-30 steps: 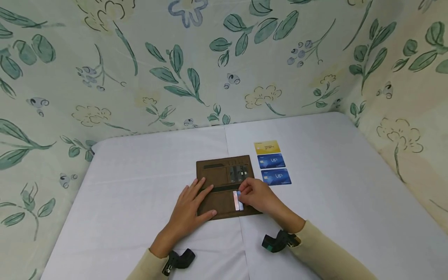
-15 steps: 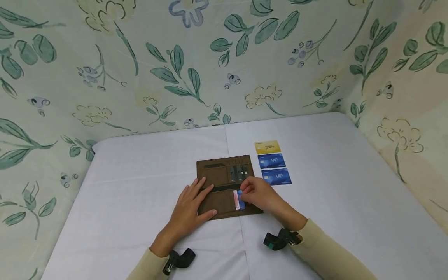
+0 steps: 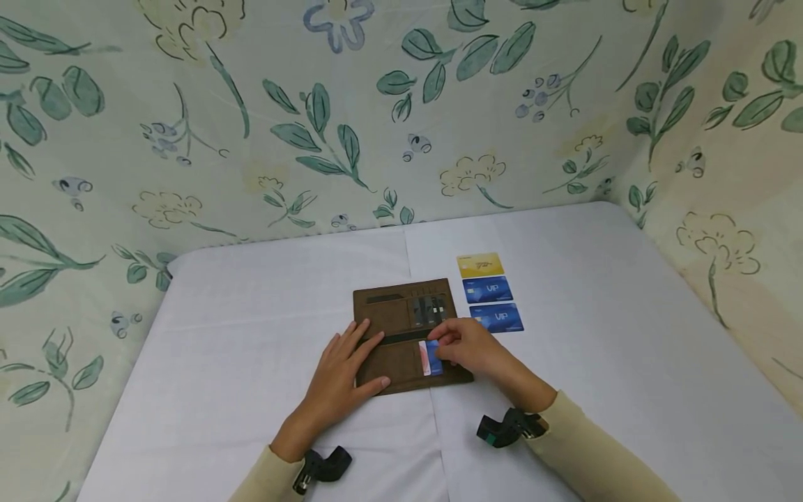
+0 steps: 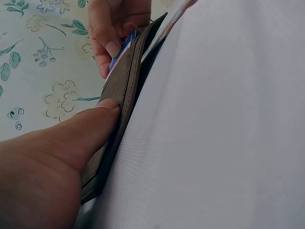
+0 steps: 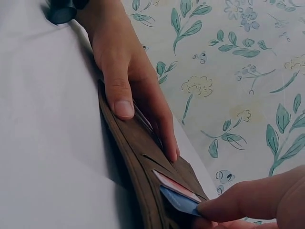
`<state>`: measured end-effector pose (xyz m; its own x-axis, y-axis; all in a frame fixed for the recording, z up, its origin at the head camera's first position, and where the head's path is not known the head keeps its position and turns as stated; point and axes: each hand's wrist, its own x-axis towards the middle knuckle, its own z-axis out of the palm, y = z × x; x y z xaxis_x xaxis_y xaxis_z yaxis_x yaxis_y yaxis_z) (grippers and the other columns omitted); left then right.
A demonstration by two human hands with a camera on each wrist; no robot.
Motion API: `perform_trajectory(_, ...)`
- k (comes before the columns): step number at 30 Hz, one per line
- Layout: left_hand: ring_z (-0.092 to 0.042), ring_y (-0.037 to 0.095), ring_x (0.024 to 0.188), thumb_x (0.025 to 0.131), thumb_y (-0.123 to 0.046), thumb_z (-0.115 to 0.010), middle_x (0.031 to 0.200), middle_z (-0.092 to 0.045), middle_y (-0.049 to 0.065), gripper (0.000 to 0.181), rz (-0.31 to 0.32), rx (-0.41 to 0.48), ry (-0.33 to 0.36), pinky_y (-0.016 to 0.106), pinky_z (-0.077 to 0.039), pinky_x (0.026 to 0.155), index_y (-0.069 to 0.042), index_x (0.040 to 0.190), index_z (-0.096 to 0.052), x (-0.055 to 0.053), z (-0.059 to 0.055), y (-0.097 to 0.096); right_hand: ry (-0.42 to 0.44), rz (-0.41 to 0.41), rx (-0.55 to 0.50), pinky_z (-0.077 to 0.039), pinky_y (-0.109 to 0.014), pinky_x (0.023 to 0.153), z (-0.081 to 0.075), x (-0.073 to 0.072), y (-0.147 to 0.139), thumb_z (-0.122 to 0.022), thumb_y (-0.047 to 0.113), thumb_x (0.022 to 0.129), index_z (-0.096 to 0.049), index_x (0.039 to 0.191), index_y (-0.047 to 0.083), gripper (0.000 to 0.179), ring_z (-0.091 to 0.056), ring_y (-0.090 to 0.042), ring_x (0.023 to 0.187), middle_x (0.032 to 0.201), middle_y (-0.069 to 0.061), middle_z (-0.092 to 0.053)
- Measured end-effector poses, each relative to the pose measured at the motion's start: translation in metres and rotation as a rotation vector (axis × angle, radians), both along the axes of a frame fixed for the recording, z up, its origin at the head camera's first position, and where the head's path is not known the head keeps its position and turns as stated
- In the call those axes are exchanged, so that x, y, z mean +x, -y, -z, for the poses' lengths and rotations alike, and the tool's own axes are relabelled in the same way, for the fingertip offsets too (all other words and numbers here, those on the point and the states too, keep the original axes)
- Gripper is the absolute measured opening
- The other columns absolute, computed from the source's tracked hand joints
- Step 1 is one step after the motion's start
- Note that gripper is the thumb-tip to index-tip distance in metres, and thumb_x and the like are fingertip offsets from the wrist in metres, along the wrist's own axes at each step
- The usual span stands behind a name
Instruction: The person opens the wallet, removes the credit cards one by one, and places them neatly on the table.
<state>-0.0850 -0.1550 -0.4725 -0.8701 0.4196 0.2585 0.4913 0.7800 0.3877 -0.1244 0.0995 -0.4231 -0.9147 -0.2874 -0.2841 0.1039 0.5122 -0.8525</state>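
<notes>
A brown wallet (image 3: 392, 366) lies unfolded on the white-covered table, with slots in both halves. My left hand (image 3: 341, 369) rests with spread fingers on its left side; in the left wrist view the thumb (image 4: 102, 112) lies on the near half. My right hand (image 3: 467, 345) pinches a blue card (image 5: 178, 200) at its outer edge, between thumb and fingers. The blue card sits partly in a slot of the near half, right beside a pink-and-white card (image 3: 424, 358) in the neighbouring slot. The fingers hide part of the blue card.
Right of the wallet lie a yellow card (image 3: 480, 265) and two blue VIP cards (image 3: 487, 289) in a column on the white cloth (image 3: 251, 300). Dark narrow items (image 3: 428, 311) fill slots in the wallet's far half. Floral fabric (image 3: 401, 104) hangs behind the table.
My right hand has shifted slightly right, and the blue card has slid right with it, showing more of its face beside the pink-and-white card. The left hand stays in place.
</notes>
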Motion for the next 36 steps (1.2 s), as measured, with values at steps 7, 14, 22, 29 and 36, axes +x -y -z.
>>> perform_trajectory(7, -0.016, 0.029, 0.136, 0.080, -0.058, -0.054, 0.148, -0.022, 0.005, 0.070, -0.006, -0.001, 0.002, 0.052, -0.014, 0.105, -0.026, 0.139, -0.035, 0.000, 0.002, -0.001, 0.007, 0.022, 0.009, -0.049, -0.028, 0.057, -0.001, -0.001, -0.002, -0.065, 0.004, 0.077, -0.067, 0.093, 0.009, 0.017, -0.054, -0.018, 0.064, 0.078, -0.005, -0.057)
perform_trajectory(14, -0.015, 0.028, 0.136, 0.080, -0.058, -0.055, 0.148, -0.021, 0.004, 0.070, -0.013, -0.001, 0.002, 0.051, -0.014, 0.105, -0.026, 0.139, -0.035, 0.001, 0.002, -0.001, 0.001, 0.004, 0.000, -0.049, -0.029, 0.057, -0.002, -0.001, -0.006, -0.064, 0.004, 0.078, -0.066, 0.094, 0.008, 0.017, -0.054, -0.018, 0.063, 0.078, -0.006, -0.058)
perform_trajectory(22, -0.015, 0.028, 0.136, 0.080, -0.058, -0.054, 0.148, -0.022, 0.005, 0.070, -0.011, -0.002, 0.001, 0.052, -0.013, 0.105, -0.025, 0.139, -0.036, 0.001, 0.003, 0.000, 0.004, 0.007, -0.006, -0.049, -0.029, 0.056, -0.002, -0.003, -0.008, -0.066, 0.005, 0.077, -0.067, 0.094, 0.008, 0.017, -0.054, -0.019, 0.063, 0.077, -0.006, -0.058)
perform_trajectory(29, -0.014, 0.029, 0.136, 0.081, -0.059, -0.053, 0.148, -0.021, 0.006, 0.070, -0.003, -0.008, 0.011, 0.052, -0.012, 0.105, -0.024, 0.139, -0.036, 0.001, 0.001, 0.000, 0.025, 0.021, -0.005, -0.049, -0.028, 0.058, -0.002, -0.004, -0.012, -0.065, 0.006, 0.078, -0.066, 0.094, 0.009, 0.016, -0.054, -0.019, 0.065, 0.080, -0.007, -0.058)
perform_trajectory(36, -0.017, 0.030, 0.135, 0.080, -0.059, -0.053, 0.147, -0.023, 0.006, 0.070, -0.007, -0.008, -0.008, 0.052, -0.015, 0.105, -0.024, 0.139, -0.037, 0.001, 0.002, 0.000, 0.093, 0.044, -0.054, -0.049, -0.029, 0.060, -0.003, -0.007, -0.016, -0.065, 0.006, 0.079, -0.066, 0.095, 0.009, 0.017, -0.055, -0.021, 0.068, 0.081, -0.008, -0.059)
